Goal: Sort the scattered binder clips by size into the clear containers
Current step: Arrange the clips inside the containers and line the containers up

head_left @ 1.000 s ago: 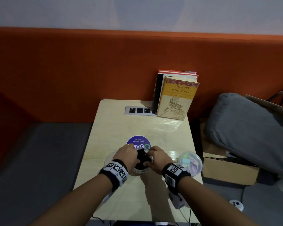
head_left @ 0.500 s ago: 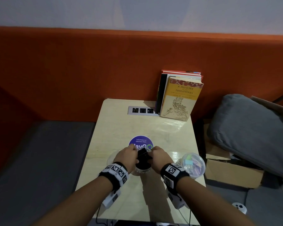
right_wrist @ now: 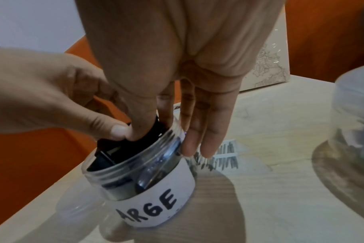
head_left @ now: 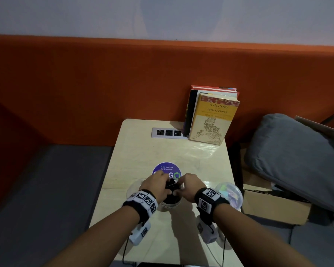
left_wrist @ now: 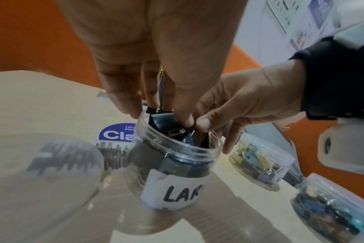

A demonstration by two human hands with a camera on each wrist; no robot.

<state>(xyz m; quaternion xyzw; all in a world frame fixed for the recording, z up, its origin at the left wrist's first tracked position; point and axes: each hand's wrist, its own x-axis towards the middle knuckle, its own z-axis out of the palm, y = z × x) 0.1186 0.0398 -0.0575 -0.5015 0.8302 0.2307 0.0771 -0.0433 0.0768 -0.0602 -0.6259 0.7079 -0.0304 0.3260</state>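
Left wrist view: both hands (left_wrist: 249, 105) (left_wrist: 156, 49) apparently pinch a black clip (left_wrist: 162, 118) atop the LARGE jar (left_wrist: 172, 164).

So the jar labelled LARGE (head_left: 170, 204) sits near the table's (head_left: 143, 151) front edge, both hands over its mouth. Round sticker (head_left: 165, 168) at 12 o'clock behind it, another jar (head_left: 229, 193) at 3, books (head_left: 212, 118) and socket strip (head_left: 169, 132) way back around 1.

Head overhead; wrists close on jar (left_wrist: 172, 157)
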